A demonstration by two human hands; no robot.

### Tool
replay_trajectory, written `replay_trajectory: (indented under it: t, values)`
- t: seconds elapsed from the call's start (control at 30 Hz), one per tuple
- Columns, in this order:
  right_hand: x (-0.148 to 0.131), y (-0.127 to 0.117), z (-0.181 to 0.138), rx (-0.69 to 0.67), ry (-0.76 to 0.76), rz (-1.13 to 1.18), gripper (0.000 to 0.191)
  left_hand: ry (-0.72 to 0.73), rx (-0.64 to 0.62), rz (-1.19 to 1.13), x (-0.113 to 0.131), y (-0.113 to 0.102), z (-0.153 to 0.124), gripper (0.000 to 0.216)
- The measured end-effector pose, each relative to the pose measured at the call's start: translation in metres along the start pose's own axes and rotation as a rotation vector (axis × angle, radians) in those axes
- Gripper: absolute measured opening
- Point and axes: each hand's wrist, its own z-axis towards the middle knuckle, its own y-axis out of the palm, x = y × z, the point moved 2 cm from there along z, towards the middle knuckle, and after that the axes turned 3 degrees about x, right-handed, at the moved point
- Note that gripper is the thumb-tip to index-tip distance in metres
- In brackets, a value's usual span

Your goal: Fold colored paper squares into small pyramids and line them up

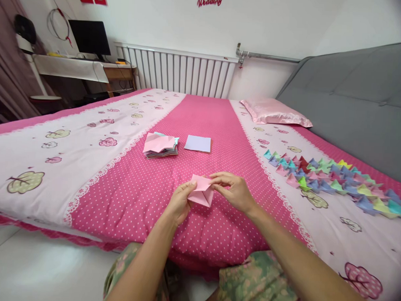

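A small piece of folded pink paper (201, 199) is between the two hands, raised in front of the near part of the bed (205, 115). Creased flaps show on its face, with fold lines meeting near its lower right. The left hand (181, 201) is partly closed on the paper's left edge, thumb lying on the upper face and fingers curled behind, where they are mostly hidden. The right hand (234, 191) has its fingers bent and brought close to the thumb at the upper right corner; its fingertips touch the paper there, though how firmly they pinch it I cannot tell.

Just beyond the left hand, toward its outer side, sits an uneven stack of folded papers (160, 145), a pink one on top and bluish and grey edges showing below. Straight ahead of the hands, beside that stack but apart from it, lies a neat pile of square sheets (198, 143), pale lavender uppermost.

Well out to the right of the right hand, small pointed paper shapes (337, 187) stand in close rows, coloured blue, green, pink, yellow and red. Farther ahead on that side rests a shiny pink pillow (276, 112), near the grey headboard (357, 94). A white radiator (177, 70) runs along the wall far beyond both hands.
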Motion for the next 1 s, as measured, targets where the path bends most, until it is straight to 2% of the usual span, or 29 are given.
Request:
replay_trajectory:
  t: [0.17,0.27,0.4,0.47,0.57,0.67,0.8,1.0]
  values:
    - [0.007,0.000,0.001,-0.149,0.071,0.030,0.010,-0.078,-0.103,0.064,0.002,-0.001,-0.002,0.020]
    - [0.011,0.002,-0.001,-0.173,0.154,0.113,0.016,-0.120,-0.122,0.078,0.002,-0.001,-0.004,0.019]
    - [0.012,0.006,-0.004,-0.093,0.227,0.132,0.022,-0.128,-0.119,0.050,0.000,-0.001,-0.004,0.025]
    - [0.010,0.007,-0.005,-0.033,0.233,0.100,0.023,-0.106,-0.161,0.055,0.000,0.001,-0.005,0.031]
    - [0.007,0.008,-0.005,0.042,0.238,0.076,0.024,-0.010,-0.232,0.197,-0.001,0.002,-0.004,0.034]
    - [0.006,0.008,-0.005,0.100,0.239,0.125,0.025,0.058,-0.196,0.311,-0.003,-0.001,-0.001,0.036]
    - [0.005,0.007,-0.004,0.162,0.267,0.216,0.030,0.059,-0.102,0.320,-0.006,-0.004,0.004,0.034]
    - [0.008,0.006,-0.001,0.150,0.366,0.381,0.032,0.089,-0.051,0.263,-0.004,-0.004,0.005,0.029]
